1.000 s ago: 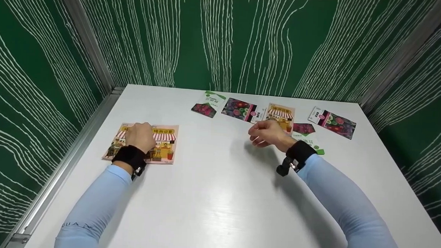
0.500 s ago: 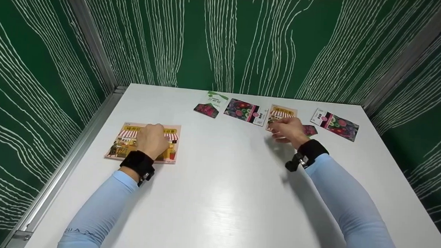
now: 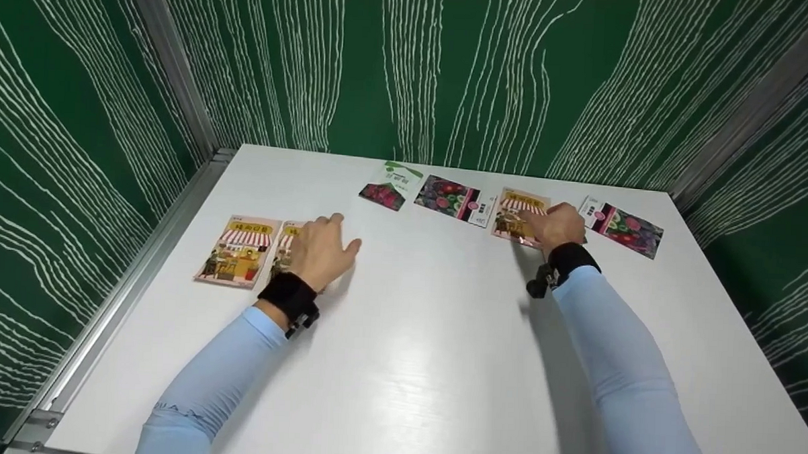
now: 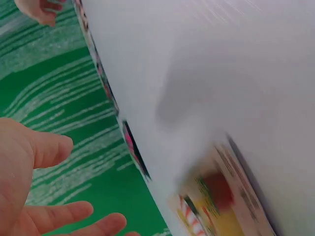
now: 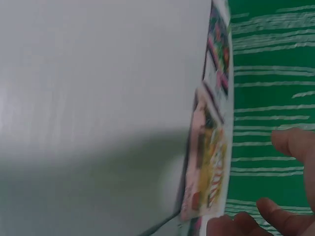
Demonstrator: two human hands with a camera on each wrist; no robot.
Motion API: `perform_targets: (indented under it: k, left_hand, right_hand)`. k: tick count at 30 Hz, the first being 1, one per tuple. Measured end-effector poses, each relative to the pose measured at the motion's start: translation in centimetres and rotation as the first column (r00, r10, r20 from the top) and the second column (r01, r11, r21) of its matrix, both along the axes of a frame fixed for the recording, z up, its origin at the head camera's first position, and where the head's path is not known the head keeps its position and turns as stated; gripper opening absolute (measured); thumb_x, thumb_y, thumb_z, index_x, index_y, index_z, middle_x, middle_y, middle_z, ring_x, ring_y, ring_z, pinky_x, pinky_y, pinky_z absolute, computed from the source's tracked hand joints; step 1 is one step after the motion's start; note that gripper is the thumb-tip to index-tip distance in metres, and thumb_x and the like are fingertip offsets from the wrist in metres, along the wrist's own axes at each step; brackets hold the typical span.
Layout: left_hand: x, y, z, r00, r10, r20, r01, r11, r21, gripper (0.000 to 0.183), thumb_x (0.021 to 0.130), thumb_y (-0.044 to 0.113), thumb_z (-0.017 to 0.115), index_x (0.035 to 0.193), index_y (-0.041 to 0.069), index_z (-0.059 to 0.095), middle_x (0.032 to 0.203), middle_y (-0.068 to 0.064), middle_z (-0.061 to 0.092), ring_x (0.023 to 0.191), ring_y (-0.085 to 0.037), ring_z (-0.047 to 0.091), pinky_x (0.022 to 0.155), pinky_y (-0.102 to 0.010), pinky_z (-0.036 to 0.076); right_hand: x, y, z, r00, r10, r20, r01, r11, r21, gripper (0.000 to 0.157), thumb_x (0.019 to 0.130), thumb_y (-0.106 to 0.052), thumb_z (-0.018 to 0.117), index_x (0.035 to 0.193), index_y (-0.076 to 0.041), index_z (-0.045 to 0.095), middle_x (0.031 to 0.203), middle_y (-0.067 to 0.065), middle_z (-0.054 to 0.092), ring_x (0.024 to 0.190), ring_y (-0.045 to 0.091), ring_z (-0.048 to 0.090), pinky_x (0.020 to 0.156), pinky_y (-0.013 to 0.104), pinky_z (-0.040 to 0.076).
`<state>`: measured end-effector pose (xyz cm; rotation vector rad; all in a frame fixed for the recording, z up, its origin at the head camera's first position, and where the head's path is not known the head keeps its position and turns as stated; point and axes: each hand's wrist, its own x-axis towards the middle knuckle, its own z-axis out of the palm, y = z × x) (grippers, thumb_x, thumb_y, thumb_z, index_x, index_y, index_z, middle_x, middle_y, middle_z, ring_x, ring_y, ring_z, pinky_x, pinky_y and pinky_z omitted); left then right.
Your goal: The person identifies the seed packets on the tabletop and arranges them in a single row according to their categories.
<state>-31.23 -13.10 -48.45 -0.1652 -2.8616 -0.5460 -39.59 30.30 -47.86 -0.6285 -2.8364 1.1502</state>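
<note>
My left hand (image 3: 322, 251) is above an orange shop-picture packet (image 3: 283, 253), partly covering it. Its thumb and fingers are spread, and in the left wrist view nothing is between them. Beside that packet, to the left, lies a matching orange packet (image 3: 237, 251). My right hand (image 3: 557, 227) reaches over the right edge of a third orange packet (image 3: 512, 221) at the back. The right wrist view has its thumb (image 5: 290, 142) and fingers apart, with that packet lying by the fingertips. Whether they touch it I cannot tell.
Along the back of the white table (image 3: 386, 361) lie a green-and-white packet (image 3: 392, 186) and a dark flower-picture packet (image 3: 455, 200). Another flower-picture packet (image 3: 622, 226) lies right of my right hand. Green walls (image 3: 409, 72) with white lines stand behind and at both sides.
My left hand has opened from a closed posture and moved right; the two left packets are uncovered more. My right hand has moved right across the back orange packet, covering the green-and-white one there.
</note>
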Motion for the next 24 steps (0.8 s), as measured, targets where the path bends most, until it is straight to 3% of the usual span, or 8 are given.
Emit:
perform_targets:
  k: [7,13,20,24]
  left_hand:
    - [0.3,3.5,0.2,0.998,-0.064,-0.019,0.062,0.994,-0.093,0.06,0.104,0.05,0.075,0.139,0.001,0.072,0.118,-0.024,0.08,0.106,-0.045,0.074,0.09,-0.056,0.063]
    - [0.7,4.7,-0.2,0.996,-0.087,-0.025,0.083,0.989,-0.124,0.052,0.103,0.049,0.077,0.126,0.002,0.075,0.112,-0.022,0.081,0.106,-0.044,0.073,0.089,-0.061,0.062]
    - [1.0,5.8,-0.4,0.991,-0.128,-0.049,0.122,0.987,-0.107,0.048,0.102,0.048,0.078,0.118,0.003,0.075,0.106,-0.019,0.08,0.103,-0.042,0.074,0.087,-0.059,0.063]
    - [1.0,6.3,-0.5,0.991,-0.129,-0.026,0.126,0.985,-0.117,0.05,0.102,0.048,0.078,0.124,0.003,0.075,0.111,-0.019,0.081,0.108,-0.042,0.073,0.09,-0.058,0.063]
  right_hand:
    - [-0.6,-0.2,-1.4,0.998,-0.029,0.05,0.023,0.993,0.114,0.096,0.1,-0.06,0.068,0.159,0.012,0.046,0.158,0.036,0.055,0.143,0.049,0.057,0.126,0.062,0.049]
    - [0.1,-1.7,-1.8,0.998,-0.041,0.054,0.033,0.988,0.153,0.109,0.099,-0.071,0.067,0.163,0.012,0.039,0.16,0.037,0.05,0.144,0.051,0.055,0.123,0.063,0.051]
    - [-0.5,-1.8,-3.0,0.998,-0.015,0.062,-0.006,0.946,0.324,0.106,0.1,-0.073,0.065,0.155,0.015,0.045,0.148,0.039,0.057,0.137,0.054,0.056,0.113,0.064,0.056]
    - [-1.4,-1.3,-3.8,0.995,0.006,0.095,-0.038,0.94,0.34,0.104,0.099,-0.069,0.068,0.154,0.017,0.046,0.149,0.04,0.057,0.142,0.057,0.054,0.114,0.066,0.055]
